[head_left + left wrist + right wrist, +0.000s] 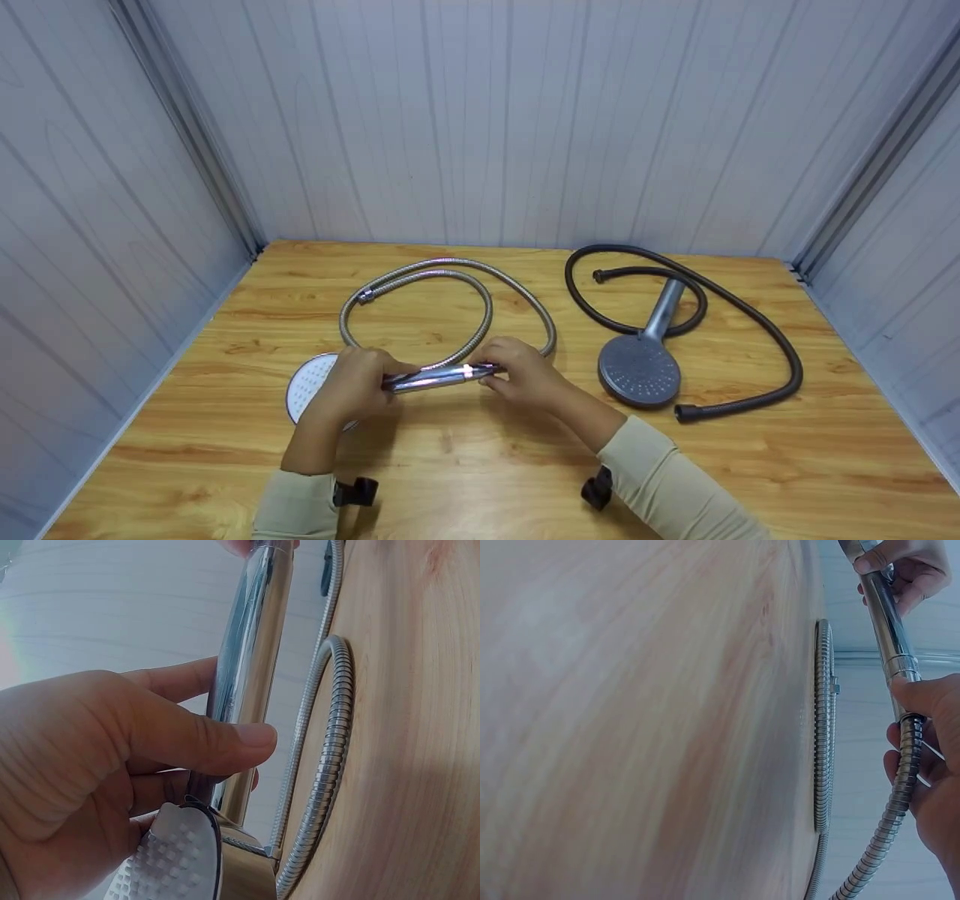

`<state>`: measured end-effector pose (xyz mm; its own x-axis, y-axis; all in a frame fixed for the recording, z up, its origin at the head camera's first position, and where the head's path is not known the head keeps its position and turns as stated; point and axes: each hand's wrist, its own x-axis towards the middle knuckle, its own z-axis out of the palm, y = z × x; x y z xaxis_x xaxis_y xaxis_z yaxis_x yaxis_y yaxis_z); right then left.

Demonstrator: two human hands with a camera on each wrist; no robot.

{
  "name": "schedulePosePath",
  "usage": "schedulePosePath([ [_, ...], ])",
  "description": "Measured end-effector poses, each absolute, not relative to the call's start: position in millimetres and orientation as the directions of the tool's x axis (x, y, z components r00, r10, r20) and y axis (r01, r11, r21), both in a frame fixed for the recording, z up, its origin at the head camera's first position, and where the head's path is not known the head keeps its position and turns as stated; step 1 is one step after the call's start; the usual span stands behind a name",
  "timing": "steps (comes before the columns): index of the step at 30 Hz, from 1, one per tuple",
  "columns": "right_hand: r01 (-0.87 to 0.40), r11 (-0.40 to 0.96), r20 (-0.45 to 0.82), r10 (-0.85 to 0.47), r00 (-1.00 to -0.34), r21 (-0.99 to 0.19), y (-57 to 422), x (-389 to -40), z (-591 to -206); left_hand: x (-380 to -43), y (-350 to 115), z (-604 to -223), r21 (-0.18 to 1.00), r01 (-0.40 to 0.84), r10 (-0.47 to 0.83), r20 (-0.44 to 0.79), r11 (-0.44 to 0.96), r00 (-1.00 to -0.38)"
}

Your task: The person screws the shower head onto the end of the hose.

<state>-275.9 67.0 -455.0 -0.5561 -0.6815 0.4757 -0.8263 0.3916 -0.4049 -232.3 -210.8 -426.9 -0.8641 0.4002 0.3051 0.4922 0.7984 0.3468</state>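
Note:
My left hand [358, 384] grips the chrome handle of a shower head [251, 637], thumb across the front and fingers behind. Its round white spray face [309, 381] shows to the left of that hand, partly covered by it. At the handle's other end, my right hand [525, 373] pinches the connector of a silver metal hose [889, 821] between thumb and fingers. Handle and hose end meet in line at the right fingertips. In the head view the handle is held nearly level, above the wooden table [465, 465].
The silver hose loops over the table behind my hands, its free end fitting [366, 295] at the left. To the right lie a dark grey shower head [640, 369] and a dark hose [780, 341]. Pale panel walls [465, 127] enclose the table's back and sides.

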Motion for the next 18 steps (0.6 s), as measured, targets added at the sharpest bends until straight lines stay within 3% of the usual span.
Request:
schedulePosePath([
  [18,-0.818,0.386,0.454,-0.691,-0.563,-0.427,67.9,-275.3,-455.7,-234.0,-210.4,-426.8,0.352,0.491,0.402,0.299,0.797,-0.866],
])
